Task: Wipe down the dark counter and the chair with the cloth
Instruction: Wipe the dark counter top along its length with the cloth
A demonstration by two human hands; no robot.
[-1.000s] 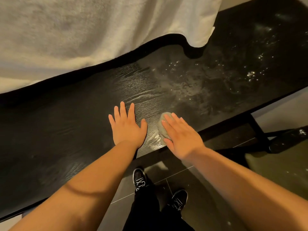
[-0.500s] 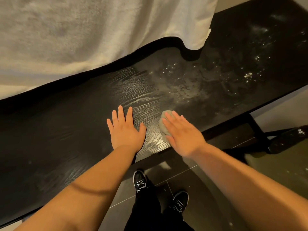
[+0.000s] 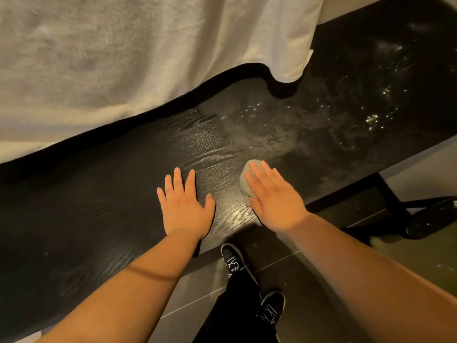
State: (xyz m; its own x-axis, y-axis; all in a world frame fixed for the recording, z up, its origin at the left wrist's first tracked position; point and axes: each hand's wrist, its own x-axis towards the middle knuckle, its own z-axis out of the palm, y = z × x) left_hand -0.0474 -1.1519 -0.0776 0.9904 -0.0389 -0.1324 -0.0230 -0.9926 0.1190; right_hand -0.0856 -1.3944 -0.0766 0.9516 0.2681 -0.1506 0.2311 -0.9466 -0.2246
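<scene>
1. Dark wood-grain tabletop (image 3: 99, 194) crosses the view diagonally, with its long axis running from lower left to upper right. A white towel (image 3: 123, 58) hangs over its far edge.
2. The cloth (image 3: 247, 188), a small grey wad, lies on the tabletop close to the near edge, about midway along the visible length. Its long axis points from the near edge toward the far edge, across the tabletop's width.
3. The right hand (image 3: 274, 201) lies palm down on top of the cloth. Its fingers (image 3: 268, 174) are straight and held together, pressing rather than curling, and they point toward the far edge. The cloth shows at the fingertips and along the thumb side. The forearm reaches in over the near edge from the lower right.
4. The left hand (image 3: 184, 206) rests palm down on bare tabletop near the same edge. Its fingers (image 3: 178, 180) are extended and slightly spread and hold nothing. A strip of bare tabletop separates this hand from the cloth.
5. Wet smears and droplets (image 3: 321, 125) cover the tabletop's right-hand stretch.
6. Below the near edge of the tabletop are a tiled floor (image 3: 309, 268) and two dark shoes (image 3: 231, 258) with white laces.
</scene>
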